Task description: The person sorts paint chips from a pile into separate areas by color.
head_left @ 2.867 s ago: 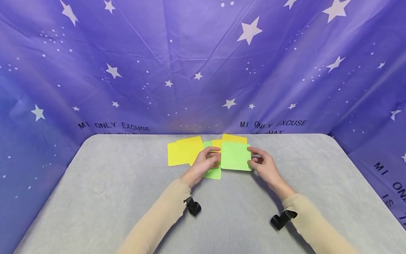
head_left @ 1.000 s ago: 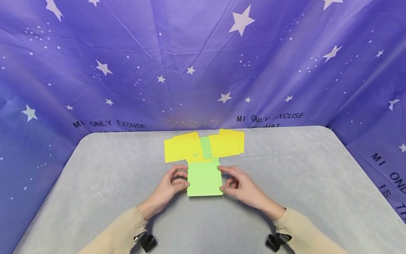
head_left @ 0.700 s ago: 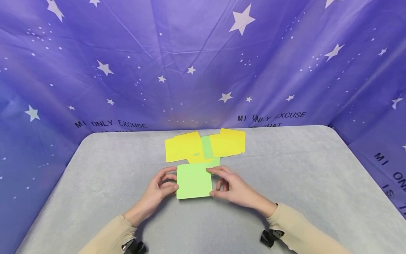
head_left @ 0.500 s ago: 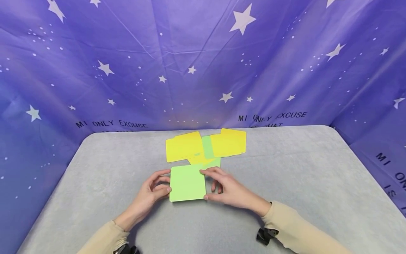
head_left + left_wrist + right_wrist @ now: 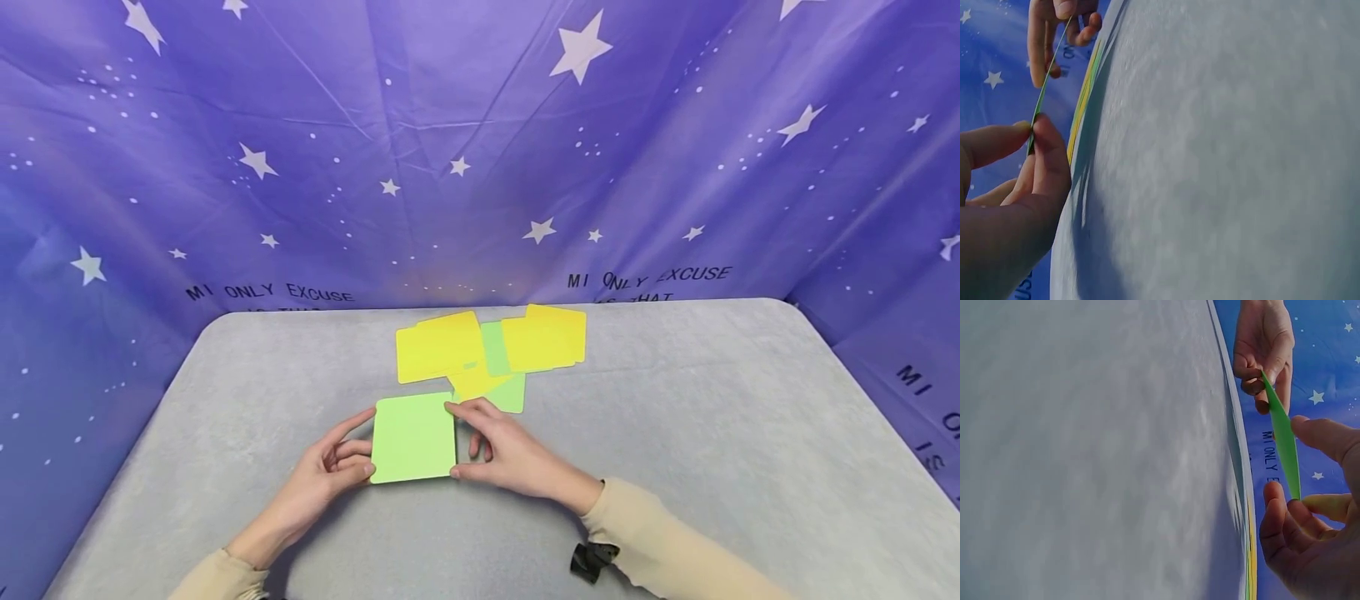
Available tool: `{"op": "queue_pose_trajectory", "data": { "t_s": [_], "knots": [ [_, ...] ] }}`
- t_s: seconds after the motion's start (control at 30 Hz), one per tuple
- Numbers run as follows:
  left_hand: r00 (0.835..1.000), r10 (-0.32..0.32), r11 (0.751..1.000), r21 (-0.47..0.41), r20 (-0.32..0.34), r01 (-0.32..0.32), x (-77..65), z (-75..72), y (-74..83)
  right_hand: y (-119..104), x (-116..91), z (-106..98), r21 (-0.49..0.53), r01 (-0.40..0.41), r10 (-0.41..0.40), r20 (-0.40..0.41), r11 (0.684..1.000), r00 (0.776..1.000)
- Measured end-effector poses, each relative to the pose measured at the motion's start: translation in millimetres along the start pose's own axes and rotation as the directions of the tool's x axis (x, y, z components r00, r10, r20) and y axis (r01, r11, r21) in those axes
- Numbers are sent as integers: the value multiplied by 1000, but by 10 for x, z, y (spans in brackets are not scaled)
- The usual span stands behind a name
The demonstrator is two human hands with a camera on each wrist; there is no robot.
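A light green square card [image 5: 413,437] with rounded corners is held up between both hands in front of the loose cards. My left hand [image 5: 311,483] pinches its left edge, thumb near the lower corner. On the opposite edge my right hand [image 5: 510,446] grips it, index finger at the upper corner and thumb at the lower. Seen almost edge-on in the right wrist view, the green card [image 5: 1285,440] is thin and clear of the tabletop. Behind it lie overlapping yellow cards [image 5: 438,346] and a partly covered green card [image 5: 512,396].
More yellow cards [image 5: 543,340] overlap at the right of the spread, near the far edge of the grey table [image 5: 712,417]. A purple curtain [image 5: 465,217] with white stars hangs behind the table. A black wrist camera [image 5: 592,562] is strapped to the right sleeve.
The green card has come from over the right-hand yellow cards toward the person and leftward. Both hands moved with it, and the cards behind it are more exposed.
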State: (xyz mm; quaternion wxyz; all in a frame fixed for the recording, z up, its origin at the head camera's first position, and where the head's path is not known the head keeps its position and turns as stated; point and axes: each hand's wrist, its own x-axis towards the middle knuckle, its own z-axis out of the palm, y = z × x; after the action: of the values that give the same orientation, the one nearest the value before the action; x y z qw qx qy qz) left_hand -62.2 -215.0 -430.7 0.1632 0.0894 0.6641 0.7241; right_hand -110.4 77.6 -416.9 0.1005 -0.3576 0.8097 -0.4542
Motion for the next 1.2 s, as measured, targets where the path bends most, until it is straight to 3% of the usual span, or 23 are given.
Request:
{"op": "queue_pose_trajectory", "data": {
  "t_s": [0.3,0.43,0.63,0.9,1.0,1.2],
  "knots": [
    [995,-44,998,53,93,39,-36,-224,7,-80,123,167,-41,-74,74,11,996,997],
    [996,-47,990,134,79,36,-82,-289,34,-112,188,239,-88,-75,78,33,993,996],
    [992,-114,971,217,50,101,-140,-349,90,-148,238,301,-125,-98,108,82,987,991],
    [989,-146,939,319,34,127,-145,-404,133,-167,303,375,-190,-114,137,112,975,984],
    [988,-154,926,351,16,139,-153,-418,132,-164,317,400,-210,-112,141,127,971,982],
    [988,-149,925,360,40,125,-161,-419,119,-166,335,407,-263,-92,132,140,960,981]
  ]
}}
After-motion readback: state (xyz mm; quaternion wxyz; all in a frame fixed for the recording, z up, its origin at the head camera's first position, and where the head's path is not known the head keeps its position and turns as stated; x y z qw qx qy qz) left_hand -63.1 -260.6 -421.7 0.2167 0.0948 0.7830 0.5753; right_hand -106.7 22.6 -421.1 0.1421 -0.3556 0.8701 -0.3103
